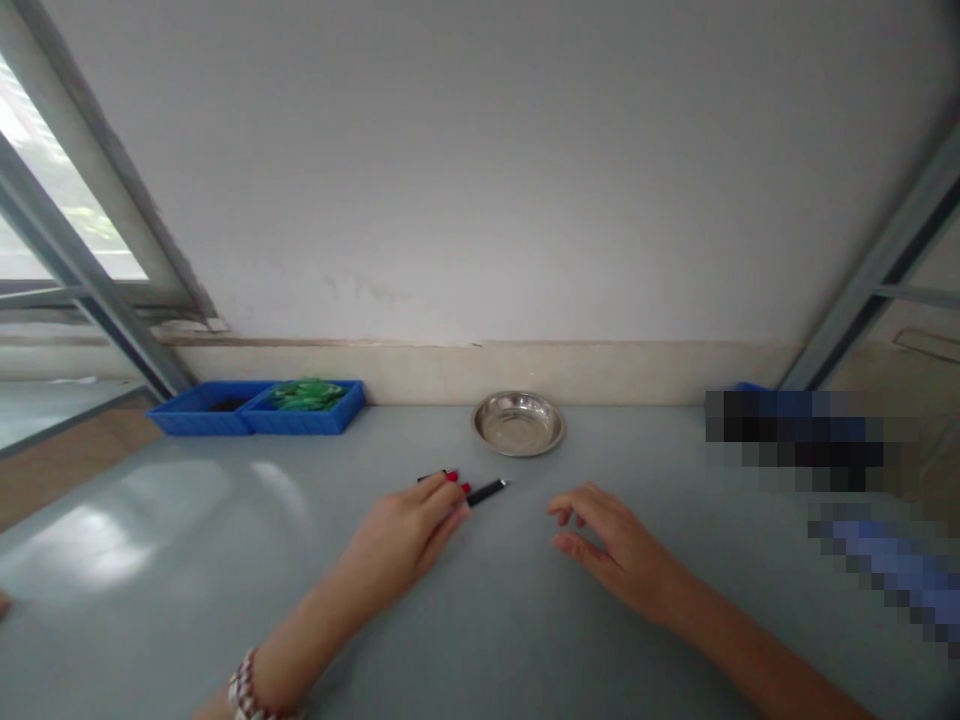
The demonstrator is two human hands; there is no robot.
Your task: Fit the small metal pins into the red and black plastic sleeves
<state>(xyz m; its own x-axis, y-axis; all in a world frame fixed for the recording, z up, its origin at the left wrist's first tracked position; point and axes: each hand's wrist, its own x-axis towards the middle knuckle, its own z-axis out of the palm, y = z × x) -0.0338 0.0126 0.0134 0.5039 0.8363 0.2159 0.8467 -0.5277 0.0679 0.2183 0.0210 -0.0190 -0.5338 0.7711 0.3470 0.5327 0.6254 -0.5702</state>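
Note:
My left hand (416, 525), wearing a beaded bracelet (251, 688) at the wrist, reaches to the middle of the table with its fingers bent together. A black pen (487, 492) with a pale, narrow tip sticks out from its thumb and fingertips, pointing right. Small red pieces (451, 475) and a thin dark end show just past the fingers; whether they belong to other pens is hidden. To the right, my right hand (611, 545) hovers over the table, fingers loosely curled and thumb apart, holding nothing. Behind both hands lies a round, shallow metal dish (518, 424).
Two blue trays stand against the wall at the back left: one (199, 410) with dark contents, the other with green pieces (307, 394). Grey metal posts (877, 270) flank the grey table (187, 630). The right side is partly pixelated. Something skin-coloured (4, 603) shows at the left edge.

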